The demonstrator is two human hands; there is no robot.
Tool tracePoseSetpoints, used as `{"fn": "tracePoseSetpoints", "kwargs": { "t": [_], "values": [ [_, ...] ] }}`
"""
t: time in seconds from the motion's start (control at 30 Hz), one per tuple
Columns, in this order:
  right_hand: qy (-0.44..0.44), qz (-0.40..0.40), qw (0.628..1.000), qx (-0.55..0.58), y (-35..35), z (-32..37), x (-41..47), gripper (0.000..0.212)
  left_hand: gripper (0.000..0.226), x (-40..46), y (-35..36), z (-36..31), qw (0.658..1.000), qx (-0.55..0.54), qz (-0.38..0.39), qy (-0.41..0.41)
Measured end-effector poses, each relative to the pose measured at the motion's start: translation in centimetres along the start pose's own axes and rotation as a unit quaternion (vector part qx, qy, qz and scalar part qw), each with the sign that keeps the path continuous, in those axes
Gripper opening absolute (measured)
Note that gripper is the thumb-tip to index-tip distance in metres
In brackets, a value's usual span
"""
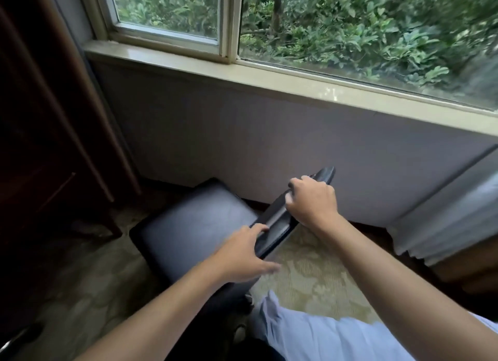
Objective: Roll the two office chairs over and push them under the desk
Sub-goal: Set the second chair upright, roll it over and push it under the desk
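Observation:
A black office chair stands below the window, its padded seat (pixel 194 226) facing left and its backrest top (pixel 280 220) running diagonally toward the wall. My right hand (pixel 312 201) is closed around the far part of the backrest's top edge. My left hand (pixel 242 255) rests on the near end of that edge, fingers curled over it. A caster (pixel 239 331) shows dimly under the chair. No second chair and no desk can be identified in view.
Dark wooden furniture (pixel 48 145) fills the left side. A white wall (pixel 269 145) under a windowsill (pixel 269 77) lies just behind the chair. A pale curtain (pixel 444 226) hangs at right. Patterned carpet (pixel 310 274) covers the floor; my light trouser leg (pixel 323 333) is below.

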State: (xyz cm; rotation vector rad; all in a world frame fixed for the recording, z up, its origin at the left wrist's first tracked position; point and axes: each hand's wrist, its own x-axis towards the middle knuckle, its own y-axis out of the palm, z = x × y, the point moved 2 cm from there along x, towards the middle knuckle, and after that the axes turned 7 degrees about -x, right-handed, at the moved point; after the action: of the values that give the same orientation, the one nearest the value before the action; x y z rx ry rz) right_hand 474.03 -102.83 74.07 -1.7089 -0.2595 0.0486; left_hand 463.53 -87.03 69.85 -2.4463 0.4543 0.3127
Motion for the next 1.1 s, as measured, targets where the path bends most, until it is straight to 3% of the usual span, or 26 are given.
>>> {"fn": "tracePoseSetpoints", "kwargs": {
  "t": [0.1, 0.3, 0.53, 0.7, 0.83, 1.1],
  "values": [
    [-0.043, -0.032, 0.995, 0.081, 1.7, -0.7, -0.4, 0.025, 0.075, -0.2, -0.7, 1.1, 1.000, 0.009, -0.019, -0.005],
    [-0.088, -0.017, 0.964, 0.249, 3.2, -0.7, 1.2, 0.025, 0.070, -1.0, -3.2, 2.7, 1.000, -0.005, -0.012, -0.017],
    [-0.117, 0.023, 0.973, 0.199, 4.7, -1.6, 2.8, 0.036, 0.075, -0.2, -1.4, 2.0, 0.998, -0.020, -0.047, -0.022],
    [-0.095, 0.047, 0.978, 0.180, 4.6, -3.1, 4.9, 0.032, 0.077, 1.6, 0.3, 0.4, 0.996, -0.008, -0.082, -0.029],
    [-0.053, 0.016, 0.980, 0.193, 4.8, -4.0, 5.9, 0.029, 0.075, 2.8, 1.3, -0.6, 0.993, -0.031, -0.108, -0.029],
    [-0.060, 0.055, 0.984, 0.159, 4.5, -5.2, 10.4, 0.024, 0.077, 6.5, 1.6, -3.0, 0.990, -0.037, -0.132, -0.027]
  ]
}}
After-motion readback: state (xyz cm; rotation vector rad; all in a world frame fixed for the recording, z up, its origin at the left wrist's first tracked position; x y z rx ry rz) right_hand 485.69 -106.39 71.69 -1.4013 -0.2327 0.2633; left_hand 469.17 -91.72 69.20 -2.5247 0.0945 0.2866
